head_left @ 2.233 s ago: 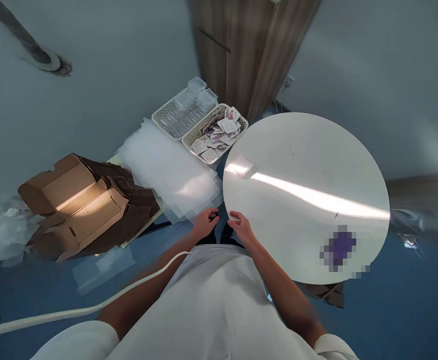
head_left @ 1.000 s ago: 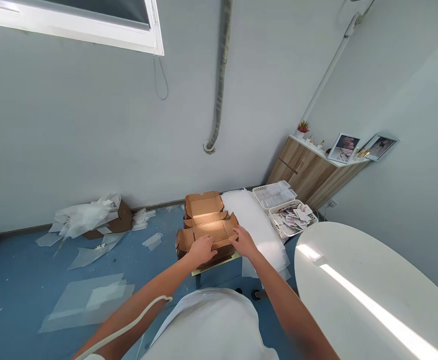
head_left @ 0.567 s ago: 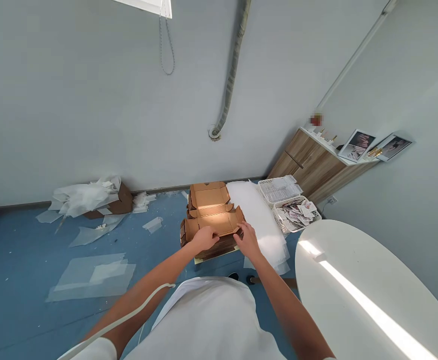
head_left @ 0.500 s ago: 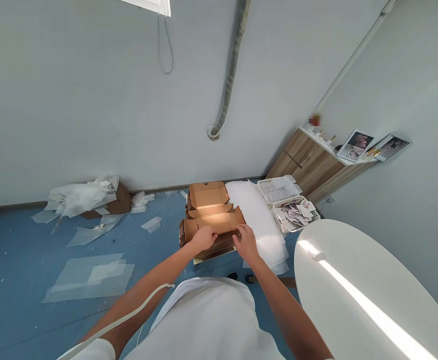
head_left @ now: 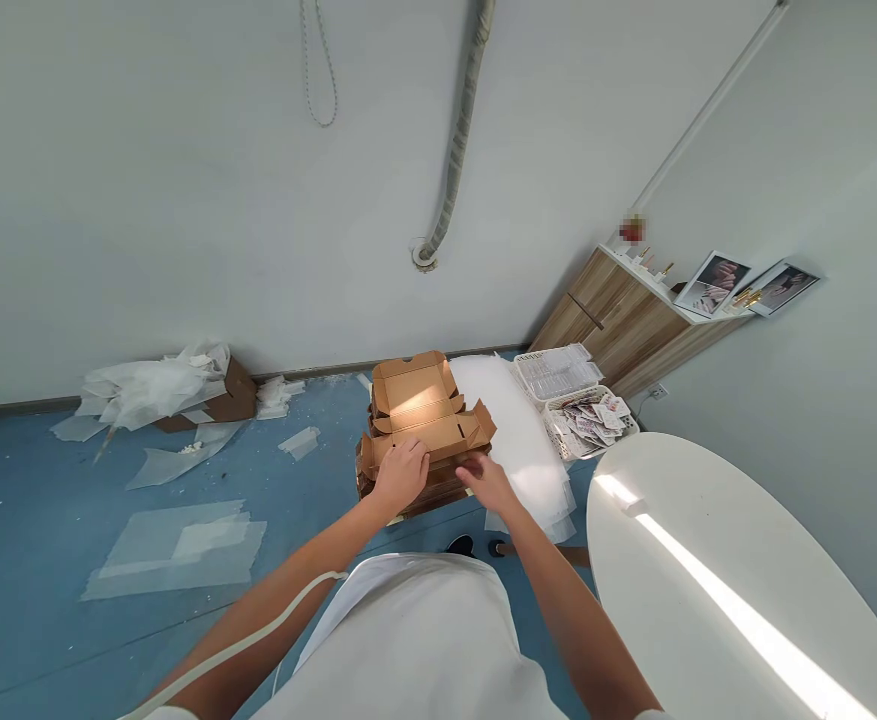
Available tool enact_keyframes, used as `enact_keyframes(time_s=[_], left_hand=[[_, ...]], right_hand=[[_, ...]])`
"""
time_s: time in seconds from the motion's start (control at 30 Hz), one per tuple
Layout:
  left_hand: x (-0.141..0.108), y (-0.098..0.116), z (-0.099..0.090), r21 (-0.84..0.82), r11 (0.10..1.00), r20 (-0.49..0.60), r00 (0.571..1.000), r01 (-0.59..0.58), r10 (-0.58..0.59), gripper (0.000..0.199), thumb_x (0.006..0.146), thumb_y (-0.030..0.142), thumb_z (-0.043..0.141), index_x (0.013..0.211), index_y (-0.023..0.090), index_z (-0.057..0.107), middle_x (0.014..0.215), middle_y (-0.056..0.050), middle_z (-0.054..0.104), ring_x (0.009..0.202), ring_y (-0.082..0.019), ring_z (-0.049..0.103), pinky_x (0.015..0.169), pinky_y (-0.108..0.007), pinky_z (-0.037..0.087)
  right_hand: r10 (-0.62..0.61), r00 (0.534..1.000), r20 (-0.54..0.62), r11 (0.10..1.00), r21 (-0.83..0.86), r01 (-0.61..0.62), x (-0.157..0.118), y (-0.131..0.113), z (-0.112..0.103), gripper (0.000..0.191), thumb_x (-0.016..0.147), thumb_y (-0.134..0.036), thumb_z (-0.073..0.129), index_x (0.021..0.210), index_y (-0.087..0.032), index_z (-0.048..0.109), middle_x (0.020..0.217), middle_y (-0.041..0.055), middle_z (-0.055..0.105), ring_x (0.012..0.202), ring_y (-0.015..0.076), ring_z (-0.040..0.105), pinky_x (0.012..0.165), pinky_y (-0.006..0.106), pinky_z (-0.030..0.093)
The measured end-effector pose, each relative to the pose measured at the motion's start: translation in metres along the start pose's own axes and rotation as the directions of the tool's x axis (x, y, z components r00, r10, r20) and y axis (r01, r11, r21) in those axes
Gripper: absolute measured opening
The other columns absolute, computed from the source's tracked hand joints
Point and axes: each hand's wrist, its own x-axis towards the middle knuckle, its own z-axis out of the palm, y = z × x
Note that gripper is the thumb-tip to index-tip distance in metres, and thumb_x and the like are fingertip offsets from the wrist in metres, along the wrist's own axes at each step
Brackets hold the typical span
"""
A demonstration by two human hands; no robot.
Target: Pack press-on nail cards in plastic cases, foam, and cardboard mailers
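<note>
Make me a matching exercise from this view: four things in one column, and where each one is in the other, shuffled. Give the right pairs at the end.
Things
1. Left hand
2. White sheets
3. Printed cards
4. Framed pictures

Places
A. On top of the wooden cabinet
B. On the near part of the top cardboard box
C. In the white basket nearer the round table
D. Between the stack of cardboard and the two baskets

Right pairs: 1-B, 2-D, 3-C, 4-A
</note>
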Motion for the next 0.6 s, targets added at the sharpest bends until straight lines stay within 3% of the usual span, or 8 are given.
enact_keyframes(time_s=[0.1,0.17,0.4,0.5,0.6], left_hand=[[-0.007,0.0,-0.001,-0.012,0.999,-0.024,0.999,-0.043,0.043,0.02,0.082,0.019,0.035,0.081,0.018,0.056,0.083,-0.006,0.058,0.08,-0.018,0.052,0.068,-0.03,0.037],[-0.011,0.001,-0.001,-0.022,0.997,-0.043,0.997,-0.071,0.07,0.02,0.081,0.018,0.036,0.08,0.018,0.056,0.082,-0.006,0.057,0.079,-0.018,0.052,0.068,-0.031,0.036],[-0.021,0.004,0.001,-0.048,0.99,-0.123,0.984,-0.132,0.126,0.021,0.081,0.017,0.036,0.076,0.019,0.056,0.079,-0.006,0.057,0.078,-0.018,0.051,0.071,-0.033,0.036],[-0.025,0.005,-0.002,-0.089,0.992,-0.197,0.978,-0.085,0.066,0.017,0.081,0.021,0.04,0.084,0.019,0.057,0.09,-0.007,0.058,0.088,-0.021,0.051,0.079,-0.036,0.035],[-0.03,0.003,-0.008,-0.143,0.99,-0.288,0.957,-0.006,-0.036,0.026,0.079,0.032,0.047,0.101,0.019,0.053,0.108,-0.011,0.055,0.104,-0.025,0.047,0.089,-0.04,0.032]], right_hand=[[0.173,0.969,-0.173,0.959,0.252,-0.127,0.009,-0.003,-0.015,0.055,0.073,-0.052,0.051,0.117,-0.018,0.048,0.101,0.008,0.064,0.08,0.0187,0.063,0.069,0.031,0.049],[0.227,0.956,-0.186,0.939,0.302,-0.164,0.013,-0.008,-0.022,0.059,0.073,-0.052,0.051,0.122,-0.019,0.043,0.101,0.0079,0.063,0.069,0.0173,0.064,0.064,0.031,0.05],[0.249,0.966,-0.07,0.941,0.255,-0.224,0.019,-0.025,-0.016,0.031,0.08,-0.039,0.041,0.104,-0.021,0.052,0.086,0.0047,0.063,0.05,0.0141,0.061,0.044,0.027,0.048],[0.234,0.962,-0.138,0.942,0.276,-0.19,0.019,-0.029,-0.018,0.027,0.081,-0.037,0.038,0.095,-0.02,0.053,0.079,0.0043,0.062,0.053,0.0143,0.061,0.045,0.027,0.05],[0.173,0.957,-0.233,0.942,0.323,-0.092,0.018,-0.034,-0.024,0.03,0.081,-0.038,0.039,0.102,-0.02,0.05,0.08,0.0032,0.061,0.058,0.0134,0.06,0.048,0.026,0.052]])
